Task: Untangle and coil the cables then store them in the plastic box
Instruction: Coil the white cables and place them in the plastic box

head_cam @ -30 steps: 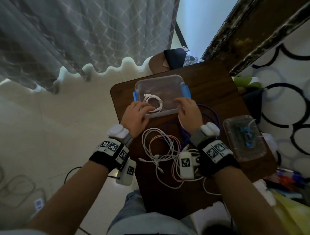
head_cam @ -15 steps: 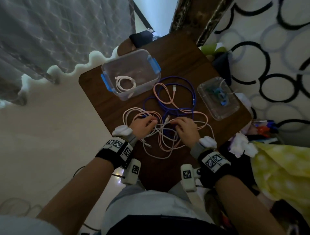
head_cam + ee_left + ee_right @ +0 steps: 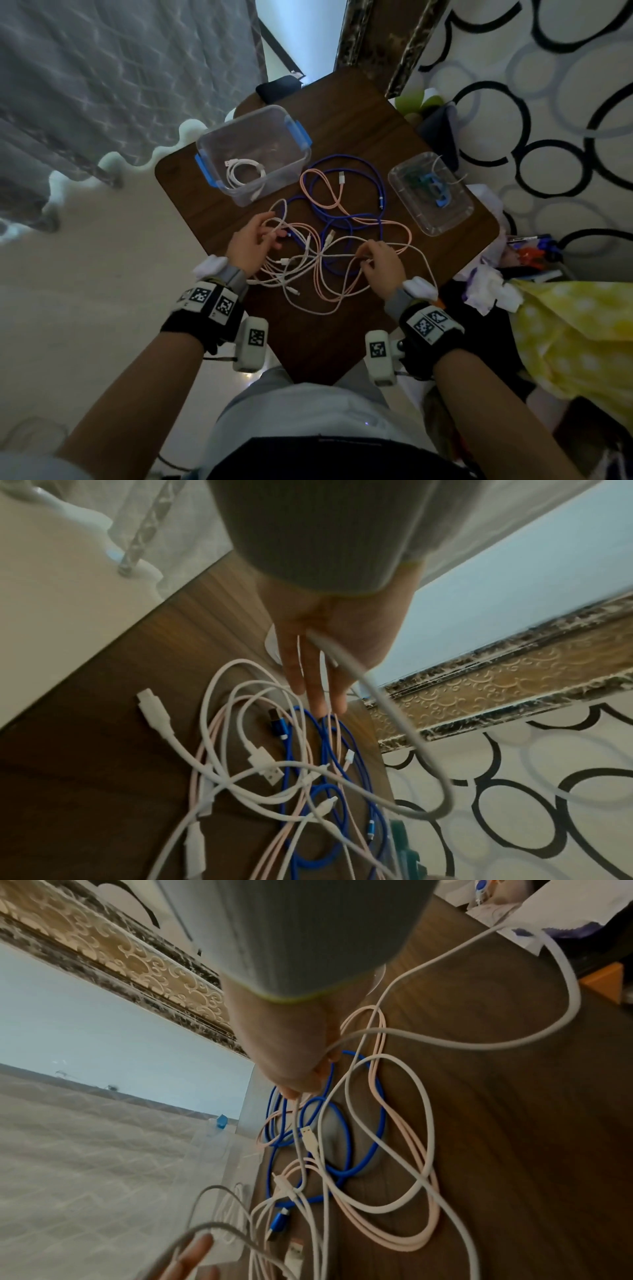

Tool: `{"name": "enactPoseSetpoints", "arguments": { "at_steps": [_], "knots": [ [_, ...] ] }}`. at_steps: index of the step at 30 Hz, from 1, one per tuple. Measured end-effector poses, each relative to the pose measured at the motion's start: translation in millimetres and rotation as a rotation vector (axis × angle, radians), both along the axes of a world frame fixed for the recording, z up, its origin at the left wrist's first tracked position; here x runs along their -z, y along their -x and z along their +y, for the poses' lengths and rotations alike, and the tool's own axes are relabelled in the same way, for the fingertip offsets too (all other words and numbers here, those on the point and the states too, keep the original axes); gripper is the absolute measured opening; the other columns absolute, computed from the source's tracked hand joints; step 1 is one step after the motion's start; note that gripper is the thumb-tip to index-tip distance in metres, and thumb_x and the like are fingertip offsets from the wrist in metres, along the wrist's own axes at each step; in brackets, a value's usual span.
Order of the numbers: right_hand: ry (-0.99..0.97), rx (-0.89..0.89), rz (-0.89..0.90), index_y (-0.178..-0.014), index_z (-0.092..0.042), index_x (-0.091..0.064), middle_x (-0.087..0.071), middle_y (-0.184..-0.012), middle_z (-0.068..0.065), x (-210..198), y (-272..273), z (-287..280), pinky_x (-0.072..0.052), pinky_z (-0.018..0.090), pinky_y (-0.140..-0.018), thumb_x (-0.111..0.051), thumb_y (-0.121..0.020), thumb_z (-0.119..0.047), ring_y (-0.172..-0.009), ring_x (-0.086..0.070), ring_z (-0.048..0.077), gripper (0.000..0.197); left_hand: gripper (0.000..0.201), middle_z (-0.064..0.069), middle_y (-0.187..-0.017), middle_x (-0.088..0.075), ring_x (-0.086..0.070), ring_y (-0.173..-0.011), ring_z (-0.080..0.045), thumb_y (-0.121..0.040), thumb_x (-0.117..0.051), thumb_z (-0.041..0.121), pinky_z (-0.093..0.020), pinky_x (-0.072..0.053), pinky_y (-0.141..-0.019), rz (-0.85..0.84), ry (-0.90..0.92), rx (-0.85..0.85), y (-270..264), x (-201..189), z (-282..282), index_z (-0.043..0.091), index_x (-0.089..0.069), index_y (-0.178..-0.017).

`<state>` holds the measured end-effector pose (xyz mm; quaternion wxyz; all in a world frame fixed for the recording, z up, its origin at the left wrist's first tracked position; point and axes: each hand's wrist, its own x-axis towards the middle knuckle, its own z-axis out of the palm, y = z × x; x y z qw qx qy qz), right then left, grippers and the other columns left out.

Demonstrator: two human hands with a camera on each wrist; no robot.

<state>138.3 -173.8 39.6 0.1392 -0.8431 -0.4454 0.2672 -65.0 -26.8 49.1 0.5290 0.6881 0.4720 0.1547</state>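
Observation:
A clear plastic box [image 3: 291, 157] with blue latches stands at the back left of the wooden table [image 3: 346, 113], with one coiled white cable [image 3: 244, 171] inside. In front of it lies a tangle of white, pink [image 3: 330, 205] and blue [image 3: 344, 160] cables. My left hand [image 3: 274, 233] is at the tangle's left side, fingers fairly straight, with a white cable [image 3: 383, 704] lying across them. At the right side, my right hand [image 3: 364, 257] is curled and pinches the white cable [image 3: 337, 255], which stretches between both hands. In the right wrist view this cable leaves my right fingertips [image 3: 294, 1093].
A second clear container [image 3: 442, 219] with blue and green items sits at the table's right edge. Clutter and a yellow dotted cloth [image 3: 565, 329] lie beyond the right edge. A dark object [image 3: 277, 89] sits at the far corner. Bare wood shows near me.
My hands left the box, dropped to the tangle and then spread apart, drawing a white cable taut between them. The head camera has shifted too.

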Motion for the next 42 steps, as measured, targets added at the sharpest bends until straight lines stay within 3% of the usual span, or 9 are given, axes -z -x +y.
{"name": "enactPoseSetpoints", "arguments": {
  "at_steps": [4, 9, 14, 18, 22, 28, 32, 35, 42],
  "knots": [
    [-0.118, 0.018, 0.012, -0.103, -0.013, -0.058, -0.054, -0.113, 0.007, -5.7, 6.0, 4.5, -0.043, 0.034, -0.094, -0.058, -0.085, -0.008, -0.107, -0.051, 0.021, 0.018, 0.023, -0.003, -0.105, -0.068, -0.062, -0.078, -0.003, -0.096, -0.045, 0.016, -0.022, -0.048, -0.08, 0.047, 0.068, 0.031, 5.0, 2.4, 0.0, 0.016, -0.055, -0.116],
    [-0.156, -0.244, 0.056, -0.126, -0.023, -0.054, -0.038, -0.141, 0.008, -23.2, 11.1, 3.7, -0.026, 0.036, -0.108, -0.062, -0.079, -0.005, -0.133, -0.03, 0.024, 0.052, 0.04, 0.001, -0.115, -0.06, -0.057, -0.096, -0.004, -0.102, -0.024, 0.025, -0.009, -0.045, -0.077, -0.188, 0.296, 0.117, -12.3, -12.6, -11.6, 0.012, -0.052, -0.126],
    [0.003, -0.526, -0.075, -0.11, -0.026, -0.066, -0.034, -0.147, 0.003, -25.4, 7.7, 4.5, -0.018, 0.043, -0.111, -0.063, -0.084, -0.019, -0.141, -0.017, 0.026, 0.027, 0.032, 0.001, -0.116, -0.063, -0.057, -0.105, -0.011, -0.089, -0.048, 0.003, -0.017, -0.042, -0.087, 0.09, -0.095, 0.205, -8.7, 6.2, -12.4, 0.014, -0.061, -0.117],
    [-0.089, -0.265, -0.017, -0.109, -0.016, -0.064, -0.058, -0.119, 0.007, -26.8, -7.0, 1.6, -0.036, 0.031, -0.095, -0.051, -0.093, -0.019, -0.115, -0.049, 0.021, 0.021, 0.037, -0.006, -0.117, -0.062, -0.057, -0.109, -0.023, -0.079, -0.064, 0.008, -0.029, -0.041, -0.089, 0.266, -0.279, 0.289, -10.8, 23.1, -14.3, 0.016, -0.06, -0.115],
    [-0.16, 0.004, 0.047, -0.102, -0.01, -0.057, -0.06, -0.098, 0.008, -40.3, -23.9, -3.3, -0.039, 0.028, -0.075, -0.04, -0.097, -0.017, -0.088, -0.054, 0.018, 0.019, 0.048, -0.005, -0.118, -0.059, -0.054, -0.108, -0.02, -0.079, -0.068, 0.034, -0.03, -0.043, -0.088, 0.372, -0.283, 0.352, -33.3, 23.6, -18.3, 0.016, -0.053, -0.12],
    [-0.314, 0.185, 0.346, -0.097, -0.013, -0.048, -0.055, -0.087, 0.002, -48.2, -22.4, -9.5, -0.048, 0.017, -0.07, -0.032, -0.1, -0.016, -0.077, -0.057, 0.017, 0.017, 0.044, 0.0, -0.104, -0.062, -0.06, -0.095, -0.018, -0.087, -0.055, 0.046, -0.028, -0.044, -0.076, 0.206, 0.024, 0.0, -56.2, 16.0, -31.4, 0.012, -0.05, -0.114],
    [-0.358, 0.248, 0.424, -0.091, -0.023, -0.048, -0.056, -0.083, -0.001, -41.5, -19.7, -5.7, -0.053, 0.043, -0.084, -0.031, -0.1, -0.016, -0.081, -0.06, 0.019, 0.02, 0.022, -0.007, -0.103, -0.063, -0.059, -0.1, -0.025, -0.09, -0.055, 0.031, -0.032, -0.043, -0.083, 0.084, 0.145, -0.187, -54.3, 18.3, -17.8, 0.012, -0.057, -0.102],
    [-0.383, 0.26, 0.338, -0.092, -0.014, -0.05, -0.058, -0.086, 0.001, -41.5, -21.0, -3.8, -0.048, 0.045, -0.086, -0.033, -0.099, -0.012, -0.084, -0.058, 0.02, 0.019, 0.01, -0.008, -0.093, -0.06, -0.056, -0.091, -0.024, -0.092, -0.051, 0.024, -0.032, -0.042, -0.081, 0.064, 0.079, -0.211, -43.1, 17.5, -5.3, 0.016, -0.054, -0.089],
    [-0.245, 0.128, 0.396, -0.095, -0.011, -0.055, -0.062, -0.098, 0.001, -45.6, -7.1, 2.9, -0.046, 0.038, -0.091, -0.044, -0.091, -0.001, -0.1, -0.059, 0.021, 0.016, 0.026, -0.009, -0.114, -0.06, -0.058, -0.105, -0.026, -0.086, -0.062, 0.024, -0.039, -0.046, -0.096, 0.067, 0.278, -0.386, -18.7, 22.0, 12.1, 0.012, -0.05, -0.106]
  ]
}}
